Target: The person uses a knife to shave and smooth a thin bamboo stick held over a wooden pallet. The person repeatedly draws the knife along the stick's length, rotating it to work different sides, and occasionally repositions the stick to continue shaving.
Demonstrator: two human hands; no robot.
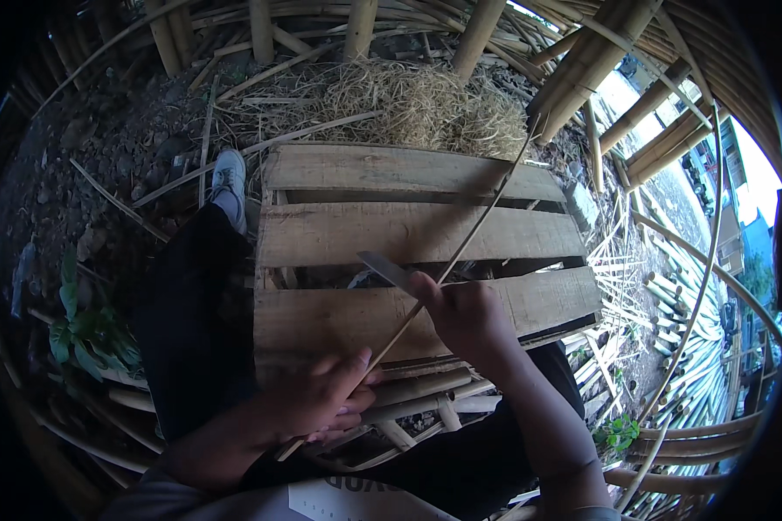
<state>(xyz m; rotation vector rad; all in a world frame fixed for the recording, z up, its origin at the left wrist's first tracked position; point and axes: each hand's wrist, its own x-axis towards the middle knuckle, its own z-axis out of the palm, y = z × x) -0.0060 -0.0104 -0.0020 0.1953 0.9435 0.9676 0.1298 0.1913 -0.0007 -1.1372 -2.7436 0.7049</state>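
Left hand (pixel 334 398): we curl its fingers (pixel 354 369) inward, low and near us.
Right hand (pixel 467 314): we clench it farther out, thumb (pixel 425 288) extended.
Forearms (pixel 554 417): ours slant inward from both lower sides.

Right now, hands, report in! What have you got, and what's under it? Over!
Left hand gripping thin strip. Right hand holding knife beside it. Strip slanting over slatted wooden platform. Over.

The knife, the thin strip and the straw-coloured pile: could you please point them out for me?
Knife (pixel 386 271): head view, middle of the bare blade.
Thin strip (pixel 457 259): head view, its stretch beyond the hands.
Straw-coloured pile (pixel 426 106): head view, its middle.
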